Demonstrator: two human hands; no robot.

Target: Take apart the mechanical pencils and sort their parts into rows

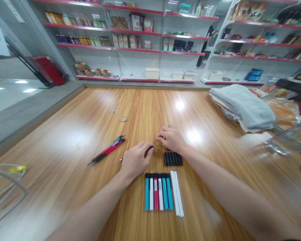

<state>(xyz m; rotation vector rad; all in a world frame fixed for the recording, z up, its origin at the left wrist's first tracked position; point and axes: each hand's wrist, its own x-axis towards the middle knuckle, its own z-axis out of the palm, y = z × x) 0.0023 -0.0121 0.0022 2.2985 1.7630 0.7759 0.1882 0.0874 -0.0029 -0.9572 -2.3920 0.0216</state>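
Note:
My left hand (135, 160) is closed around a thin pen part (149, 148) whose dark end sticks out to the right; a metal tip shows at its left. My right hand (171, 138) rests close beside it, fingers curled and pinching something small I cannot make out. Just below my right hand lies a row of black pen caps (172, 158). Nearer to me sits a row of teal, white and pink pen barrels (158, 191), with thin white refill tubes (177, 192) beside them. A bundle of assembled pens (107, 152) lies to the left.
A wooden table (77, 134) carries a rubber band (123, 118) and a small metal bit (113, 110) farther back. Folded striped cloth (243, 104) and packaged goods lie at right. Grey cables (5, 187) lie at left. Store shelves (135, 50) stand behind.

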